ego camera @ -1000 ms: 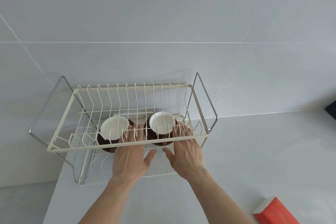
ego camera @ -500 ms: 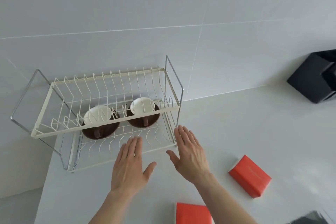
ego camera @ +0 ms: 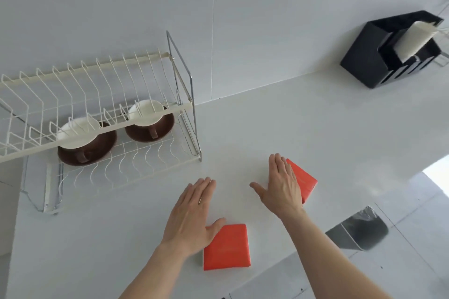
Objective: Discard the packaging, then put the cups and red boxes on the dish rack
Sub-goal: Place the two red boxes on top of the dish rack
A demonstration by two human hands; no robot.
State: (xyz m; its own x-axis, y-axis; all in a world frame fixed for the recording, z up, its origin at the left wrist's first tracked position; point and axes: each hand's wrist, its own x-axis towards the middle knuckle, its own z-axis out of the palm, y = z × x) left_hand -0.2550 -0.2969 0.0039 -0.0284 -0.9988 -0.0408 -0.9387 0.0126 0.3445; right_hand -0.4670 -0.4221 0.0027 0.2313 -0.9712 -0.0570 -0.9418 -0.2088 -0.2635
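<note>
Empty grips (ego camera: 194,211) above red boxes (ego camera: 227,246).

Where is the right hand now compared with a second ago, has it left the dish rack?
Yes. The right hand has pulled back from the dish rack front rail, out to the rack's right over the counter, now open above a red box.

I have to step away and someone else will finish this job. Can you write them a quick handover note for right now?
Left hand: open, flat, holding nothing, its thumb at the near red box.
Right hand: open, empty, over the edge of the far red box.
Both cups sit on brown saucers on the lower tier of the dish rack.
Done: cups placed. No packaging visible on the counter.
Left: lift both red boxes onto the rack.
</note>
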